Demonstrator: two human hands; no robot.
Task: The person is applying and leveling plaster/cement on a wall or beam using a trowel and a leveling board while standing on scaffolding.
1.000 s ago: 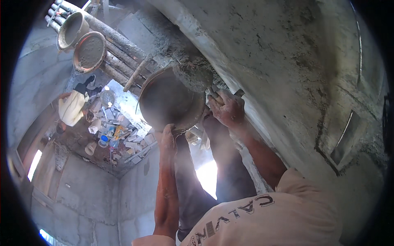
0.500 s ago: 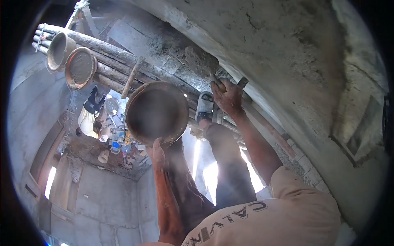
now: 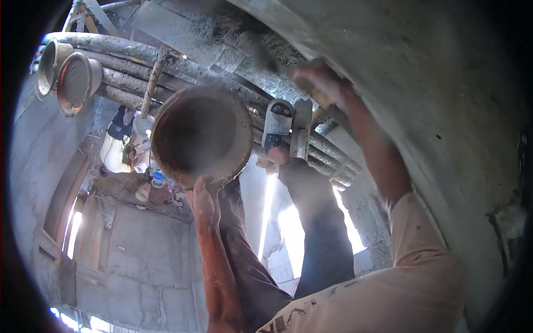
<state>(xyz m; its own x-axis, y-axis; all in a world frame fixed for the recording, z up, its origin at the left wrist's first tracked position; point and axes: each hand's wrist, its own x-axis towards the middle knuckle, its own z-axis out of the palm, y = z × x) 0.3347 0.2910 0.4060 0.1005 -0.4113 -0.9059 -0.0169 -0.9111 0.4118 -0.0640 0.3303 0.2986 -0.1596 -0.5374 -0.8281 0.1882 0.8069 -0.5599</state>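
My left hand (image 3: 204, 197) grips the lower rim of a round, mortar-crusted metal pan (image 3: 202, 136), held up with its hollow facing me. My right hand (image 3: 319, 80) is raised at the grey plastered wall (image 3: 438, 94), shut on a trowel (image 3: 261, 53) that is blurred by motion. The blade lies over a patch of wet mortar (image 3: 222, 28) at the top of the wall. Below the hands, my legs in dark trousers stand on a scaffold of wooden poles (image 3: 127, 55), one sandalled foot (image 3: 276, 125) visible.
Two more round pans (image 3: 75, 83) (image 3: 50, 66) sit on the poles at the upper left. Far below, another person in a pale shirt (image 3: 116, 150) stands among small containers on the floor. Bright window openings (image 3: 72, 233) show in the block walls below.
The pan has come down and left, away from the mortar patch on the wall. My right hand with the trowel has swung up and right along the wall.
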